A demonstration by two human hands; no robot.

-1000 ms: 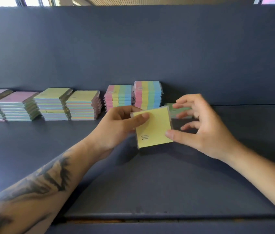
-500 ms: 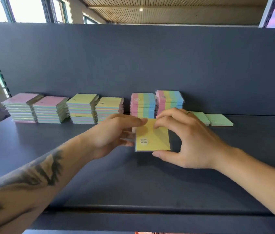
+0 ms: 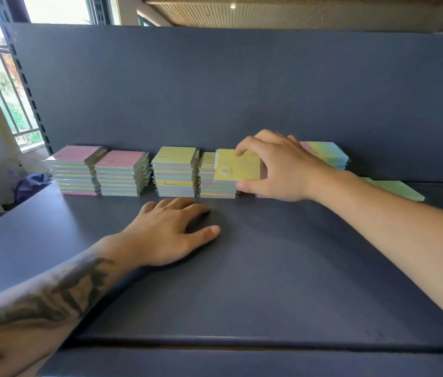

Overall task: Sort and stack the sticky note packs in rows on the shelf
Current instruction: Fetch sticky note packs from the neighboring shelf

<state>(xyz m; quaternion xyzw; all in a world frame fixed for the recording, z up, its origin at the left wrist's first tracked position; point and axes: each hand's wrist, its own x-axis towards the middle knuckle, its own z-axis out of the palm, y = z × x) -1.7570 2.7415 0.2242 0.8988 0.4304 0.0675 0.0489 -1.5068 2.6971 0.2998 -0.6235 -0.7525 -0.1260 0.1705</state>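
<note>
My right hand grips a yellow sticky note pack by its far and near edges, holding it over the second yellow-topped stack. My left hand rests flat on the dark shelf in front of the stacks, holding nothing. Along the back wall stand two pink-topped stacks, a first yellow-topped stack and a striped rainbow stack, partly hidden behind my right hand.
Flat green packs lie on the shelf at the right, behind my right forearm. The dark back panel rises behind the stacks. A purple bag sits beyond the shelf's left end, by a window.
My left hand let go of the yellow pack and dropped onto the shelf. My right hand carried the pack back and left to the second yellow stack.
</note>
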